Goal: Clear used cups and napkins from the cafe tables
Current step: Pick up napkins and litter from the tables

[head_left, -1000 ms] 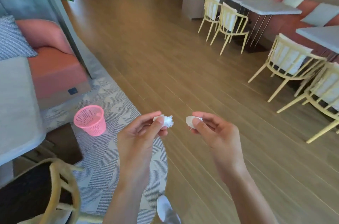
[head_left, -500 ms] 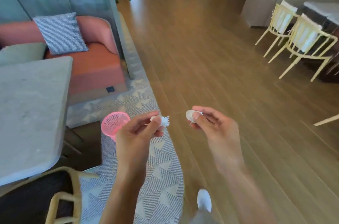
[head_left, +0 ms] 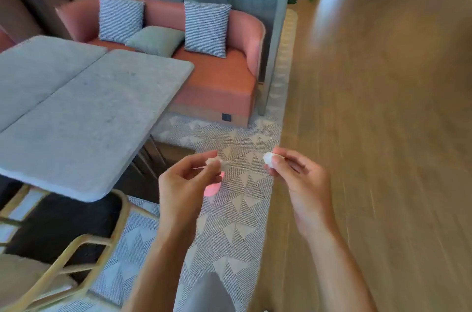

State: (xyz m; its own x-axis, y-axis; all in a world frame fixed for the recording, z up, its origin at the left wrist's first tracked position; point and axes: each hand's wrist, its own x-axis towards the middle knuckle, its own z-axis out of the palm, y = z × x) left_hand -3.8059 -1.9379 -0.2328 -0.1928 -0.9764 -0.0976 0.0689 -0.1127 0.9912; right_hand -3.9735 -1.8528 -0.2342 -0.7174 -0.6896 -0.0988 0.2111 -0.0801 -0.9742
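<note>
Over the patterned rug (head_left: 229,232) beside the wooden floor (head_left: 383,133), in the single head view, two bare forearms are reaching forward from the bottom edge. The left hand (head_left: 184,184) is pinching a small white scrap of napkin (head_left: 217,162) between thumb and curled fingertips; the scrap is smeared by motion blur, so its shape is hard to make out. The right hand (head_left: 298,179) is pinching a small rounded white wad (head_left: 268,158) between thumb and forefinger, with the other fingers curling loosely behind; what the wad is made of cannot be told. The two pieces are hanging apart from each other, level, above the rug.

Below and behind the left hand, a pink basket (head_left: 213,189) is sitting on the rug, mostly hidden by the fingers, with only its lower side peeking out. A grey table (head_left: 76,120) is filling the left side, its near corner overhanging a wooden chair (head_left: 84,247) that is cut off by the left and bottom edges. Beyond the table, a pink sofa (head_left: 224,76) is carrying two checked cushions (head_left: 207,28) and one plain grey cushion (head_left: 155,41). The right side of the floor is blurring heavily. A grey trouser knee (head_left: 207,293) is showing at the bottom edge between the forearms.
</note>
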